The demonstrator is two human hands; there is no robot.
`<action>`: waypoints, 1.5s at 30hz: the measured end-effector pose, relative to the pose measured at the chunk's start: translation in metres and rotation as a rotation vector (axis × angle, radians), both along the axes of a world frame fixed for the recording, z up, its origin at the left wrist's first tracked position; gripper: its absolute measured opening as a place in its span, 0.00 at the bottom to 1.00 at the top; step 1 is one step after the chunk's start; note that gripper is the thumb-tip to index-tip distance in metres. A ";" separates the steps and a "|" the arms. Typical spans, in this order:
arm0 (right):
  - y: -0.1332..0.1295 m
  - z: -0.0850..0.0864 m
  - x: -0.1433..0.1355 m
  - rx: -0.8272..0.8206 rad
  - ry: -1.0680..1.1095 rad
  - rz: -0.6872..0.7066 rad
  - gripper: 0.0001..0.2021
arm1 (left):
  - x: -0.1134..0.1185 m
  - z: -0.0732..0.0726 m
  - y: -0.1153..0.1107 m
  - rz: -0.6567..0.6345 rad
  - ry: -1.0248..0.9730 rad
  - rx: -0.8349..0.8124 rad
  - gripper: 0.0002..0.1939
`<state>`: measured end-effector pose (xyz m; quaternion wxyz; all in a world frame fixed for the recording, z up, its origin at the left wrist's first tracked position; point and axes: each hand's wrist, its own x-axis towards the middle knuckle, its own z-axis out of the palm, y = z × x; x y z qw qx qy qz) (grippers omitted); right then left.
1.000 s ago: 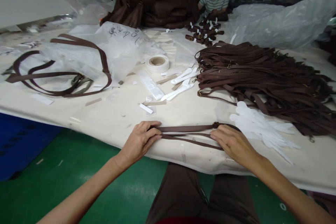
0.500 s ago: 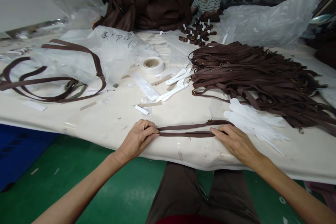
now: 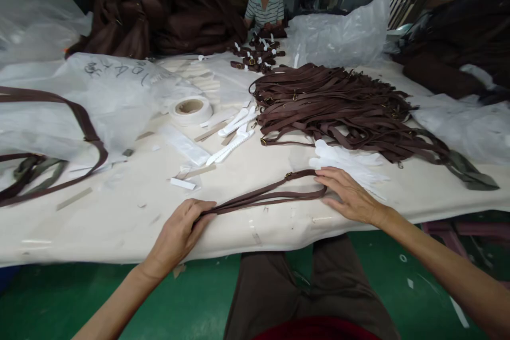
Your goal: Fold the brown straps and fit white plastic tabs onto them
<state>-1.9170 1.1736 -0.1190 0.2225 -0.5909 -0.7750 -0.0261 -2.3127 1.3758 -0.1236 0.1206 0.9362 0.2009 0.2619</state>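
Observation:
A brown shoulder strap (image 3: 258,196) is folded into long loops and stretched between my hands near the table's front edge. My left hand (image 3: 181,231) is closed on its gathered left end, thumb against the fingers. At the other end my right hand (image 3: 350,194) has its fingertips and thumb around the rounded bend, with a gap between them. A small metal buckle (image 3: 288,176) sits on the upper length, left of my right fingers. White cut strips (image 3: 346,158) lie just behind my right hand. The strap's left end is hidden in my left palm.
A big pile of brown straps (image 3: 330,101) lies behind my right hand. A white tape roll (image 3: 191,111), white toothed strips (image 3: 235,135) and plastic sheeting (image 3: 103,95) are at the left. Across the table sits a person in a striped shirt (image 3: 265,8), beside brown bags (image 3: 131,21).
The view has turned right. The strap's lengths, nearly parallel before, now come together at my left hand and spread into a loop at my right, whose fingers have parted more.

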 end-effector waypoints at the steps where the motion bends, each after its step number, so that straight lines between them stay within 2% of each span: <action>1: -0.003 0.003 0.004 -0.001 0.032 -0.005 0.24 | 0.000 0.000 0.001 -0.003 0.004 0.004 0.09; 5: -0.009 0.011 0.012 0.019 0.061 -0.021 0.20 | 0.000 0.002 0.002 -0.029 0.015 0.041 0.09; 11: 0.007 0.017 0.009 -0.094 0.043 0.104 0.10 | 0.002 0.007 0.001 -0.053 0.031 0.095 0.07; 16: 0.027 0.019 0.010 -0.079 -0.067 0.170 0.14 | 0.000 0.004 0.001 -0.027 0.044 0.039 0.07; 20: 0.032 0.014 0.005 -0.039 -0.203 0.145 0.19 | 0.000 0.005 -0.002 0.003 0.044 -0.003 0.07; 26: 0.014 0.003 0.014 -0.078 -0.112 0.230 0.09 | -0.007 0.013 -0.006 0.059 0.117 -0.104 0.11; 30: 0.015 -0.012 0.030 -0.029 -0.115 0.267 0.11 | -0.015 0.014 -0.007 0.110 0.095 -0.186 0.17; 33: 0.022 -0.019 0.034 -0.033 -0.132 0.298 0.12 | -0.018 0.014 -0.008 0.091 0.070 -0.226 0.21; 39: 0.035 -0.010 0.018 0.015 -0.103 0.113 0.12 | -0.016 0.013 -0.009 0.070 0.065 -0.254 0.18; 45: 0.054 -0.004 0.002 -0.050 -0.227 0.039 0.20 | -0.009 0.013 0.001 0.100 0.094 -0.257 0.13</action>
